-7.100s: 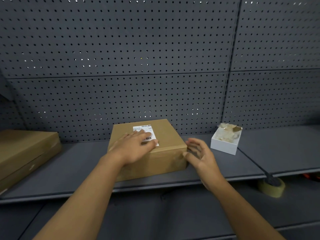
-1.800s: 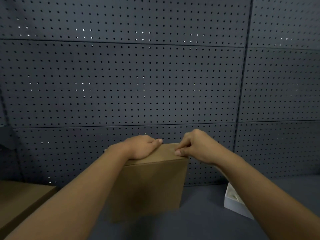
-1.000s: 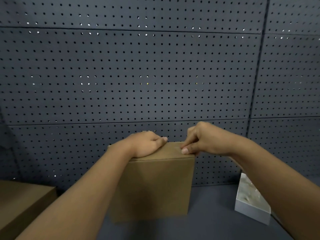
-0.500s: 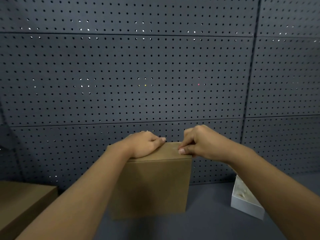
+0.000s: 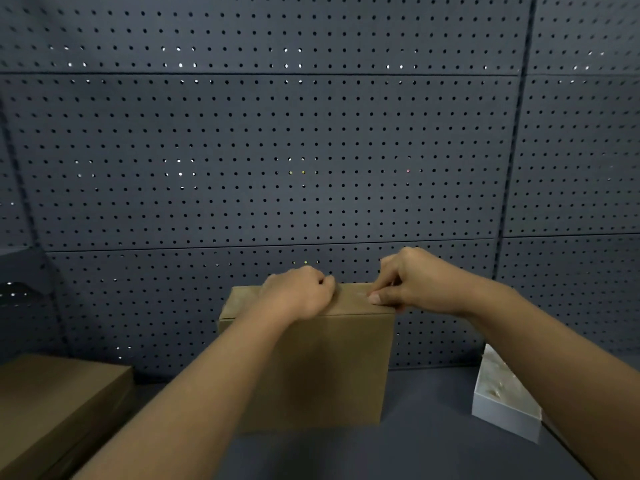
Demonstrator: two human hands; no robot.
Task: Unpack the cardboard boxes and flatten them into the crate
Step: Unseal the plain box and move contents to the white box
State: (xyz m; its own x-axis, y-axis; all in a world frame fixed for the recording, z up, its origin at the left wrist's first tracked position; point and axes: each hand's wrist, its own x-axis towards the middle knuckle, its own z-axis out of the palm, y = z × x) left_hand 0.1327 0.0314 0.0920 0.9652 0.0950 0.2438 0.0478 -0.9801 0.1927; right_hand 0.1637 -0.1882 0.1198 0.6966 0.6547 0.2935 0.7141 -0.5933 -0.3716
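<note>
Behind everything you have a dark grey pegboard wall in panels, rising from the grey shelf that carries the things. On the shelf at your far left lies a flat cardboard box, only partly in view. Straight ahead, the cardboard box you are working on stands on edge on the shelf, its broad brown face toward you and its narrow top side up. To its right, well apart, sits a small white open box, half hidden by your right forearm; what is inside it is too blurred to name.

Your left hand lies over the top edge of the standing box with its fingers curled down on it, steadying it. Your right hand is at the top right corner, fingers bunched in a pinch on the top side; whether they hold a tape end or a flap edge, I cannot tell.

You appear to be at the opening step, with the box closed. Next you likely need to peel or lift at that corner while the left hand holds the box firm. No crate is in view
</note>
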